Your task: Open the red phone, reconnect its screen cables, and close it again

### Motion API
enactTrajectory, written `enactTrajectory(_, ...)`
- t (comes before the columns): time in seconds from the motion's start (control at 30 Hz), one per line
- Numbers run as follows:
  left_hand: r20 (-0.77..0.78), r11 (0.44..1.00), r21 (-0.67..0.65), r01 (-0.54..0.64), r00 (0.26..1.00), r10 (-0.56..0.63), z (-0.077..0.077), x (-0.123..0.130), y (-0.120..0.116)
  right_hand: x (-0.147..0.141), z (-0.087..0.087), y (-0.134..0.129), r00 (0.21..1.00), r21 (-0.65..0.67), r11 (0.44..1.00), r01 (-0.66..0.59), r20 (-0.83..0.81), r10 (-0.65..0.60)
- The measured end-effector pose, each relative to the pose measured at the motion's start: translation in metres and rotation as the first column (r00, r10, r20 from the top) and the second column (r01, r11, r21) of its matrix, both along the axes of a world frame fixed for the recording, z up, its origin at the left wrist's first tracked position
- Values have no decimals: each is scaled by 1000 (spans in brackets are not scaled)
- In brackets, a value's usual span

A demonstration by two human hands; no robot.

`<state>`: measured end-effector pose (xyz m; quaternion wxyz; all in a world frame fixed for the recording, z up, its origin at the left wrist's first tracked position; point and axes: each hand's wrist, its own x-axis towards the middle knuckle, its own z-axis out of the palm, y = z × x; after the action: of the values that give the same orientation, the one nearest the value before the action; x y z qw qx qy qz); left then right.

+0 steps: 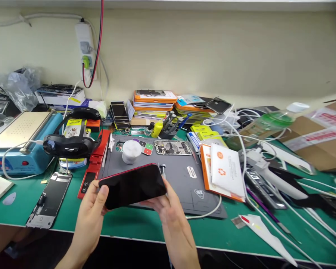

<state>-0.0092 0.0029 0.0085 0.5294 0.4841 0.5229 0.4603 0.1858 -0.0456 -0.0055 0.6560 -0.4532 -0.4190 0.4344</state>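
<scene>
1. We hold a dark-screened phone point(134, 188) with red edges in both hands, above the front of a grey mat point(182, 194) and tilted so its right end sits higher.
2. Our left hand point(91, 205) grips the phone's left end, the thumb over its front and the other fingers partly hidden behind.
3. Our right hand point(172, 220) holds the right end, its fingers closed on the edge and underside, partly out of sight.
4. Beyond the phone, on the mat, we see a white round tub point(131, 151) and, to its right, an opened phone frame point(173, 147).
5. To our left, a detached screen panel point(54, 192) lies on the green tabletop point(123, 228), near a blue machine point(42, 160).
6. To our right, a white packet point(226, 164) rests on an orange-edged box point(205, 166), partly over the mat.
</scene>
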Motion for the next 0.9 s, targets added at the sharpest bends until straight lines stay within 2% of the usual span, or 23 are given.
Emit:
enactTrajectory(0.13, -115, 998, 56, 27, 993, -20, -12, 18, -10, -13, 8, 26, 958, -18, 990, 141, -248, -141)
enactTrajectory(0.23, -260, 982, 143, 127, 962, -86, -14, 19, -7, -10, 22, 45, 931, 12, 977, 212, -307, -198)
enactTrajectory(0.3, -361, 958, 220, 183, 928, -94, -13, 17, -1, -6, 31, 52, 938, 45, 977, 208, -292, -187)
enactTrajectory(0.47, -555, 901, 349, 259, 831, -24, -18, 13, 15, -11, 46, 55, 984, 128, 989, 77, -171, -54)
enactTrajectory(0.6, -617, 869, 399, 292, 787, 19, -26, 7, 21, -22, 41, 57, 993, 146, 988, 41, -113, -25)
enactTrajectory(0.77, -644, 850, 409, 330, 765, 13, -37, 2, 21, -27, 28, 59, 996, 176, 981, 76, -67, -66)
enactTrajectory(0.83, -648, 853, 403, 332, 762, 10, -37, 2, 18, -29, 25, 58, 997, 195, 978, 71, -44, -63)
enactTrajectory(0.9, -648, 853, 389, 348, 761, -15, -29, 1, 14, -31, 23, 55, 998, 215, 974, 67, -18, -64)
